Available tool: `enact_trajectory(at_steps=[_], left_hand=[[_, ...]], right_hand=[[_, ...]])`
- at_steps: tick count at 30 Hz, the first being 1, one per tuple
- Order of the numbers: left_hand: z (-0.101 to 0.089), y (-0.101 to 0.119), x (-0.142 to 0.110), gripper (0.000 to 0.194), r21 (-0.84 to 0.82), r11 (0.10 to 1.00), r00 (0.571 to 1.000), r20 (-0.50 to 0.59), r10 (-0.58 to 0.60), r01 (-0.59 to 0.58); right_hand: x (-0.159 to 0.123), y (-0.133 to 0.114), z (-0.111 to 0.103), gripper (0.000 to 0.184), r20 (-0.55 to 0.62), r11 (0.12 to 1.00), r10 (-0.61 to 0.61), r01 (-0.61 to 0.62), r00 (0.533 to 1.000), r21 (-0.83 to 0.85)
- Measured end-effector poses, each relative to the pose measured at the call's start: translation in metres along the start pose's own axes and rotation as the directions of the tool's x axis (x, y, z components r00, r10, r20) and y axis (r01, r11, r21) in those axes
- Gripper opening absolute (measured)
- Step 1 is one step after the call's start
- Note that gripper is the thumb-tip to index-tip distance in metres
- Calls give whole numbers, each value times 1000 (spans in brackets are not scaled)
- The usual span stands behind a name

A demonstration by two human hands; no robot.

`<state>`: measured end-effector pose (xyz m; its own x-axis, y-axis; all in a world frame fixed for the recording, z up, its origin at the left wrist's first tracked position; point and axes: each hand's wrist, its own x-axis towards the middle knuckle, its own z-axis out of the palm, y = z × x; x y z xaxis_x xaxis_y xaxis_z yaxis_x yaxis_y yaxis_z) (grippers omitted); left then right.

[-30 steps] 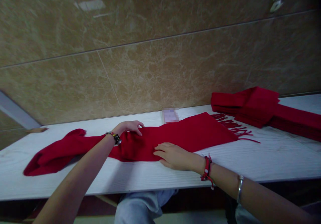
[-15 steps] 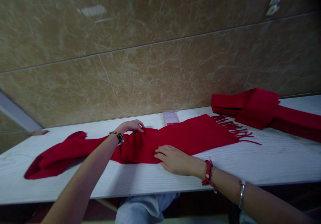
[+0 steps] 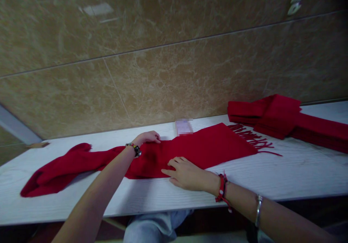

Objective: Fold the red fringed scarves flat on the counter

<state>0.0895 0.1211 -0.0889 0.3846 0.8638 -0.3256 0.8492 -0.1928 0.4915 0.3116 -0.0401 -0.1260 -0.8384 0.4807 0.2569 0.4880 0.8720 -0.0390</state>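
Observation:
A red scarf (image 3: 209, 145) lies lengthwise along the white table, flat on its right part and bunched at its left end. Dark red fringe spreads from its right end. At the scarf's far edge, left of the middle, my left hand (image 3: 148, 138) has its fingers curled together on the cloth; the fingertips are partly hidden. My right hand (image 3: 187, 174) rests on the near edge, fingers spread and stretched over the fabric. Between the two hands the cloth shows a shaded, slightly rumpled patch.
Folded red cloths (image 3: 272, 116) are piled at the back right of the white table (image 3: 285, 177). A small pale packet (image 3: 184, 127), blurred out, sits behind the scarf. The tiled wall (image 3: 174, 76) rises along the back edge. My knee (image 3: 152, 230) shows below the front edge.
My left hand has shifted slightly right along the scarf's far edge, its fingers more curled. The fingers of my right hand have spread a little wider in almost the same spot.

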Motion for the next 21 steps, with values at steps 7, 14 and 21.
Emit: enact_trajectory(at_steps=[7, 14, 21], left_hand=[[7, -4, -5, 30, -81, 993, 996, -13, 85, -86], [10, 7, -7, 31, -46, 992, 993, 6, 120, -120], [-4, -14, -37, 43, 49, 998, 999, 5, 40, -40]], right_hand=[[-2, 0, -1, 37, -19, 1000, 15, -15, 1000, 26], [-1, -1, 1, 37, -19, 999, 19, -18, 1000, 34], [-2, -2, -1, 38, -20, 999, 21, -21, 1000, 28]])
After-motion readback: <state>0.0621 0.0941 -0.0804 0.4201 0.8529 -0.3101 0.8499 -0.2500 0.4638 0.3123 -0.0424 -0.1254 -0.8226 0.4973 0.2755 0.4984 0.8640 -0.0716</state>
